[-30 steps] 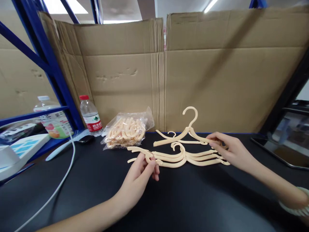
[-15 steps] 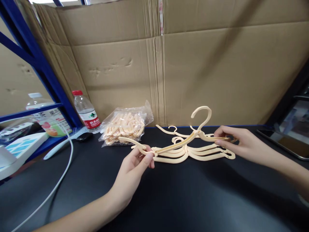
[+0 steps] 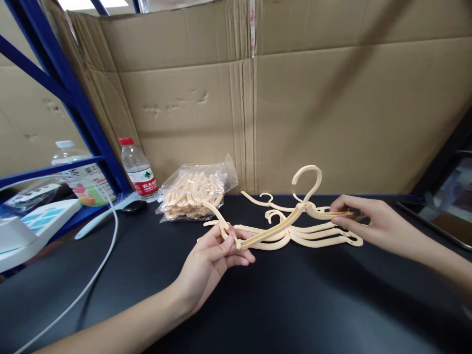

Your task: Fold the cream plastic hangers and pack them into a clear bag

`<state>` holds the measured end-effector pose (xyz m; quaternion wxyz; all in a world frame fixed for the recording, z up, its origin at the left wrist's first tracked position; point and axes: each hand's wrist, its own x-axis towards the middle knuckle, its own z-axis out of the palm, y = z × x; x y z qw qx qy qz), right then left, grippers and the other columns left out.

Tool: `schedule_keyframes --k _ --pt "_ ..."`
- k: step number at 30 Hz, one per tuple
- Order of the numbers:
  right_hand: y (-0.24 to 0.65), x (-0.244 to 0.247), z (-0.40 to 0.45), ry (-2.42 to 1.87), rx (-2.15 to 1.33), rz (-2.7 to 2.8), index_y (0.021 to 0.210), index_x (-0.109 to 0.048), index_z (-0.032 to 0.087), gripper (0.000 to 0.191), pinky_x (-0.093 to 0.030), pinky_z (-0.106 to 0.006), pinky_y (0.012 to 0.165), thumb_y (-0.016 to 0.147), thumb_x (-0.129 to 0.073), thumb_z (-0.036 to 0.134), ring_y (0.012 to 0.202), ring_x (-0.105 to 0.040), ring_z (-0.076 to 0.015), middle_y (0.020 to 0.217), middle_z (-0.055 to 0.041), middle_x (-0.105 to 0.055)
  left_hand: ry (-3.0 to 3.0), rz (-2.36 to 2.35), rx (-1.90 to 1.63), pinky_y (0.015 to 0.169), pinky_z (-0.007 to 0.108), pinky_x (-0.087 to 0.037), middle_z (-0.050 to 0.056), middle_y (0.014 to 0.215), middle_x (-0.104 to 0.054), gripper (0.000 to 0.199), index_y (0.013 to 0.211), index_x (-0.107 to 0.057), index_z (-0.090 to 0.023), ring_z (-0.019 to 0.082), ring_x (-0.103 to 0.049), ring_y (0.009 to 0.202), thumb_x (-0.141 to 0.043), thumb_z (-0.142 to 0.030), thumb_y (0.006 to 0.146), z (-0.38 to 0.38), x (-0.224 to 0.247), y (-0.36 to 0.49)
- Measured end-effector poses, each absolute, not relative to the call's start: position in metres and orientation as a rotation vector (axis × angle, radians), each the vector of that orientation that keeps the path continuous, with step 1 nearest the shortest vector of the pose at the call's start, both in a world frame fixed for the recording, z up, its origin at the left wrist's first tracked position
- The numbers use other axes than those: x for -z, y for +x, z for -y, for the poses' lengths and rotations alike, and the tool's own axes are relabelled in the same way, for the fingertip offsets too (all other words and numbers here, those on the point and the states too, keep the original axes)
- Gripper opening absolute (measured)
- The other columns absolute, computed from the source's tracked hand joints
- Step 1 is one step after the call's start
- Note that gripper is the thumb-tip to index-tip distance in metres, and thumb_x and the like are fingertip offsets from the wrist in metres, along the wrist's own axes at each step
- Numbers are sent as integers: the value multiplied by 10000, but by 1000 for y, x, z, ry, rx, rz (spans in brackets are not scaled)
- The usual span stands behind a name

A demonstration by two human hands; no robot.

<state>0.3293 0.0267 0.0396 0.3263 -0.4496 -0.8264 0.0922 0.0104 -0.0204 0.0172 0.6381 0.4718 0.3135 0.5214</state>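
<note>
A cream plastic hanger [image 3: 276, 231] is raised above the black table, its hook upright. My left hand [image 3: 217, 253] pinches its left end, where a jointed end piece angles up and to the left. The thumb and fingers of my right hand [image 3: 354, 216] are closed on the hanger's right arm. Behind and below it, several matching hangers [image 3: 320, 238] lie stacked on the table. Farther back, near the cardboard, rests another cream hanger [image 3: 254, 200]. Fingers hide part of both ends of the held hanger.
A clear bag of cream parts [image 3: 195, 191] sits at the back left, beside a red-capped bottle [image 3: 138, 169]. Farther left are a brush [image 3: 94, 223], a black object [image 3: 133, 207] and a white cable [image 3: 105, 260]. A dark tablet-like device [image 3: 438, 221] lies at the right.
The end piece in my left hand has swung more upright, and my left fingers have spread a little beneath the hanger. The view has shifted slightly. My right hand keeps its hold.
</note>
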Motion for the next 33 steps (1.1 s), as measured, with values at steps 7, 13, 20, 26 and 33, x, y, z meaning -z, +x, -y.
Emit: schedule_keyframes --k 7,13,20,26,33 --pt "330 -37 -27 -1174 -233 2156 810 -571 219 225 -433 -246 553 870 -552 435 647 -550 -156 746 -15 -618 984 -688 -1180 633 242 -479 43 844 -627 108 729 -601 -119 125 -590 621 -580 -108 835 19 -16 11" --pt "325 -36 -27 -1110 -145 2163 774 -561 216 224 -448 -258 576 874 -547 415 628 -565 -157 725 -13 -622 924 -739 -1134 551 193 -407 20 737 -590 103 715 -589 -116 89 -530 556 -588 -77 810 17 -14 10" --pt "320 -29 -26 -1077 -166 2154 797 -554 217 199 -488 -290 619 891 -518 388 658 -598 -178 755 -32 -644 901 -817 -1175 537 196 -368 -1 703 -550 150 683 -514 -140 80 -485 531 -557 -22 766 16 -14 9" --pt "320 -21 -27 -1073 -58 2139 836 -568 216 163 -478 -304 637 895 -519 360 683 -606 -183 785 -29 -649 961 -828 -1226 534 196 -338 -17 689 -527 163 702 -475 -156 76 -456 535 -568 -27 737 18 -12 9" --pt "310 -15 -20 -1057 64 2158 869 -571 221 139 -435 -296 613 921 -496 325 672 -582 -175 793 -27 -640 942 -930 -1362 521 178 -322 -50 646 -483 179 709 -454 -167 58 -408 511 -589 -50 698 16 -14 10"
